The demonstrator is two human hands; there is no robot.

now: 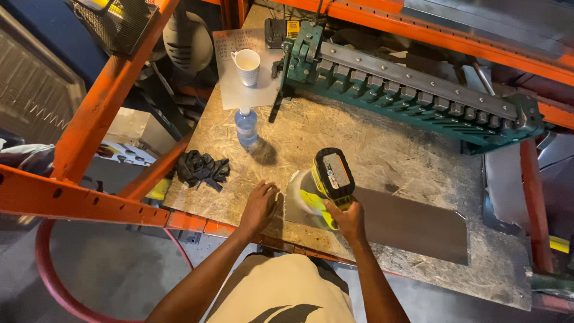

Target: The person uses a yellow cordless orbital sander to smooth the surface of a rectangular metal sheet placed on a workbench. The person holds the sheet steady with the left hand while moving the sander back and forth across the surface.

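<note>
1. Your left hand (259,205) lies palm down, fingers together and pointing toward 12 o'clock, knuckles up.
2. Your left forearm runs from 7 o'clock up to the wrist, bare and nearly straight.
3. Your right hand (347,219) is closed in a fist-like grip, thumb side toward 11 o'clock, knuckles facing up.
4. Your right forearm comes in from 5 o'clock, rising to the wrist.
5. The two hands sit near each other, apart, left at 9 o'clock of right.
</note>
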